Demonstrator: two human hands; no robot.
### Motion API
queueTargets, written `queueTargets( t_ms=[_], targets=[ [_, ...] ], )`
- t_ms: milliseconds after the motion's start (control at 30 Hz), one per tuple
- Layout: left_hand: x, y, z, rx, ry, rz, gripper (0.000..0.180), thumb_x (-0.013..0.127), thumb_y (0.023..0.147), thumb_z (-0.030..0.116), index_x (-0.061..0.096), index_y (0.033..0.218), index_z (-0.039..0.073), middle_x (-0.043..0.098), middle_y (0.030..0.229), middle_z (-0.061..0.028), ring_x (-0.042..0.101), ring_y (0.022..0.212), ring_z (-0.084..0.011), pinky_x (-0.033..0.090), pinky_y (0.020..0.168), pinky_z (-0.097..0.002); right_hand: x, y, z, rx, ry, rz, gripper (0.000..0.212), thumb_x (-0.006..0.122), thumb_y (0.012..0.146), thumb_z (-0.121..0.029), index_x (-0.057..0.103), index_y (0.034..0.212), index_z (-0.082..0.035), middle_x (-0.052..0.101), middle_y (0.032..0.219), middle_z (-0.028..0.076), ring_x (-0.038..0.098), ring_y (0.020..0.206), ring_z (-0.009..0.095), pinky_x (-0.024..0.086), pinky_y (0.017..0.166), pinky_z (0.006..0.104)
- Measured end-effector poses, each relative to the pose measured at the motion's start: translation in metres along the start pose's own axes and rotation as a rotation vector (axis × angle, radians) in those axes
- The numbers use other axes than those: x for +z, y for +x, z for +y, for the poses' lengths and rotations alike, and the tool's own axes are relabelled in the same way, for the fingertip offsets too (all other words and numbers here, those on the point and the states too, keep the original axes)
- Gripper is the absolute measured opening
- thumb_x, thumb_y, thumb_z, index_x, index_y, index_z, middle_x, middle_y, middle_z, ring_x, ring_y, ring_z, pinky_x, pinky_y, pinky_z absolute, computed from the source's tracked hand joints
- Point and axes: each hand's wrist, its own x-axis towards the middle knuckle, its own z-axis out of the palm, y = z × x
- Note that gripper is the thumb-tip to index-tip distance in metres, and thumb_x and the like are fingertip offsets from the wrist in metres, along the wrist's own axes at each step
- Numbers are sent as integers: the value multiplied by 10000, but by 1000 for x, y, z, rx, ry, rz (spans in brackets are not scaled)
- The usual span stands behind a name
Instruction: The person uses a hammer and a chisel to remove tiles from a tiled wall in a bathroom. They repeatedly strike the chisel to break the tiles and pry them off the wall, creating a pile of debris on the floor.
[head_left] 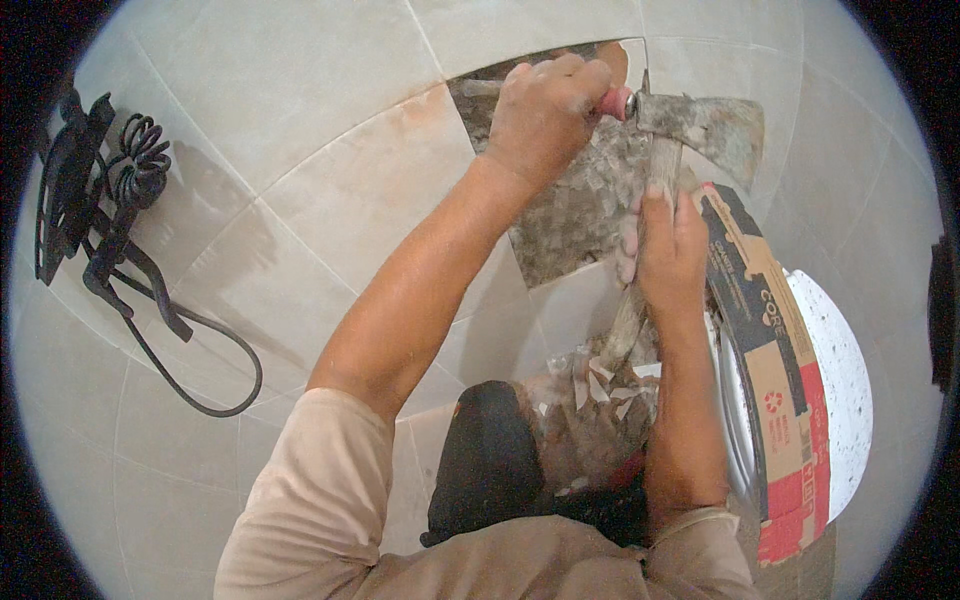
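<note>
My left hand point(550, 105) is closed around a red-handled chisel point(614, 103), whose metal-capped end sticks out on the right; most of its shaft is hidden by the fist. My right hand point(670, 235) grips the wooden handle of a hatchet point(710, 128). The hatchet's blunt back is right beside the chisel's capped end, while its wide, worn blade faces right. Behind both hands lies a rough grey patch of bare mortar point(575, 225), bordered by beige tiles point(385, 170).
Broken tile pieces point(600, 400) lie in a heap below the patch. At right, a cardboard box point(765, 340) stands against a white, speckled rounded object point(835, 390). A black device with a coiled cord point(115, 200) is at the left. My dark-clad knee point(488, 450) is near the bottom.
</note>
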Motion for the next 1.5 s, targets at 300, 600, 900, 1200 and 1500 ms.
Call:
queueTargets(
  t_ms=[300, 600, 900, 1200, 1500],
  targets=[
    [-1, -2, 0, -18, 76, -96, 206, 730, 882, 266, 600, 892, 106, 660, 835, -102, 669, 782, -343, 516, 656, -464, 3, 6, -45, 486, 533, 17, 331, 483, 1064, -339, 574, 1018, -25, 549, 619, 79, 526, 426, 180, 444, 402, 348],
    [5, 3, 0, -34, 103, -144, 213, 690, 916, 301, 598, 906, 110, 663, 824, -111, 674, 760, -356, 519, 644, -478, 2, 16, -28, 519, 439, -106, 337, 487, 1076, -394, 496, 988, -68, 486, 611, 31, 445, 390, 146, 399, 369, 326],
    [7, 3, -2, -59, 129, -216, 229, 646, 963, 325, 609, 884, 113, 674, 812, -122, 677, 752, -368, 527, 634, -494, 10, 19, -28, 587, 519, -104, 323, 481, 1076, -385, 497, 980, -78, 491, 618, 28, 445, 391, 140, 404, 360, 324],
    [10, 24, -2, -173, 144, -392, 180, 684, 908, 294, 642, 898, 119, 711, 838, -156, 694, 823, -405, 544, 686, -509, 4, 4, -38, 627, 676, 55, 320, 460, 1082, -378, 484, 994, -71, 476, 631, 32, 444, 407, 136, 411, 371, 315],
    [-11, 1, 30, 33, -127, -190, 180, 734, 817, 135, 617, 945, 86, 645, 817, -128, 656, 755, -395, 513, 667, -499, -21, -45, -41, 597, 341, 197, 306, 474, 1069, -355, 527, 967, -72, 490, 736, 4, 488, 567, 103, 408, 464, 278]
  ],
)
